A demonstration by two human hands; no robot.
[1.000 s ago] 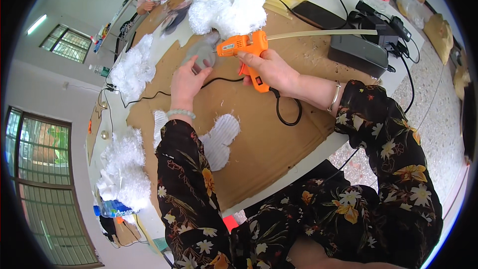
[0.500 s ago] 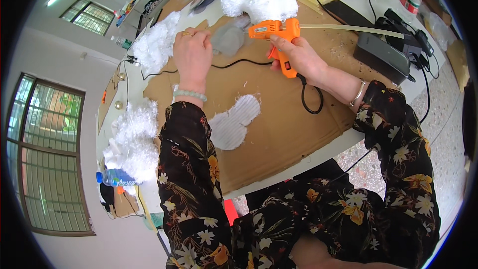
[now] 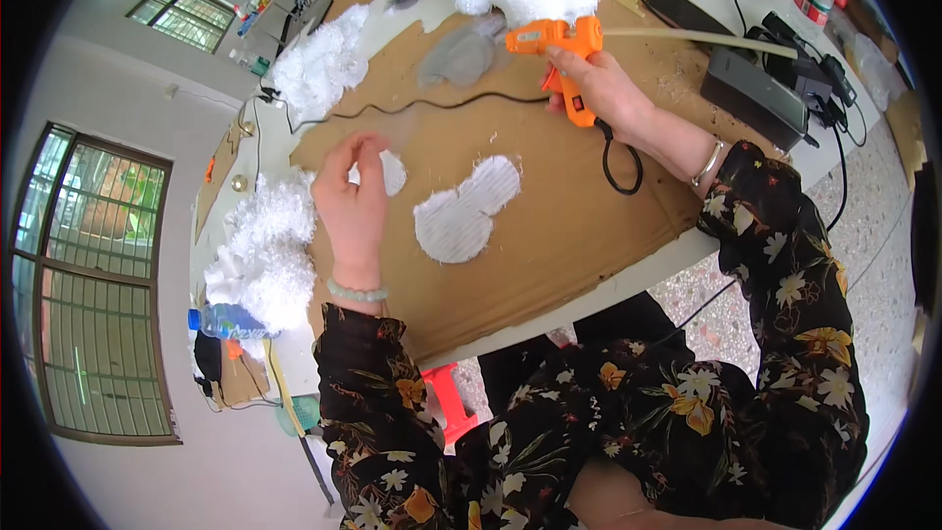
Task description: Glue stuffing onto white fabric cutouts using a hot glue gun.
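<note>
Fingers (image 3: 365,152) pinch white fuzzy piece (image 3: 392,173) | right hand (image 3: 599,88) grips orange glue gun (image 3: 554,42) — upright

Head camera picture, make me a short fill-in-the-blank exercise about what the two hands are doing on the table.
1. The right hand holds a glue gun whose colour is ____.
2. The left hand pinches a small fluffy white piece over a sheet of brown ____.
3. The larger white fluffy cutout lies between the two ____.

Missing words: orange; cardboard; hands
</note>
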